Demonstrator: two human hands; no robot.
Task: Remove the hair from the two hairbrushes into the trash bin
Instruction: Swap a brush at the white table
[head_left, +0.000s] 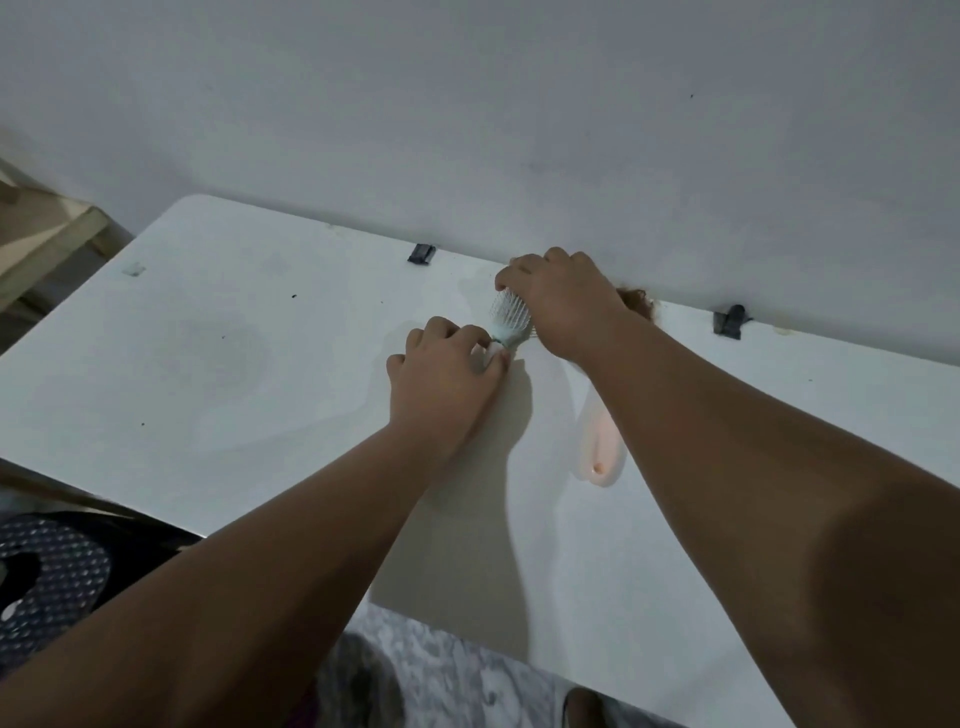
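While the head camera looked down over both bare forearms, the left hand pinched the narrow neck of a pale teal hairbrush between thumb and curled fingers; the brush stood tilted near the far edge of the white tabletop, bristles turned toward the camera. The right hand was clenched over the top of that same brush head, fingers curled round its far rim; whether any strands were caught between those fingers could not be told.

Just right of the hands, a second hairbrush lay flat on the tabletop, its pale handle pointing toward the person; its head was hidden beneath the right forearm. A tuft of brown hair showed beyond the right wrist, close against the grey wall.

Two black clips sat along the tabletop's far edge, one left of the hands and the other to their right. A dark perforated object sat below the tabletop's near left corner; whether it was the bin could not be told. A wooden frame stood at far left; marbled floor showed below the near edge.
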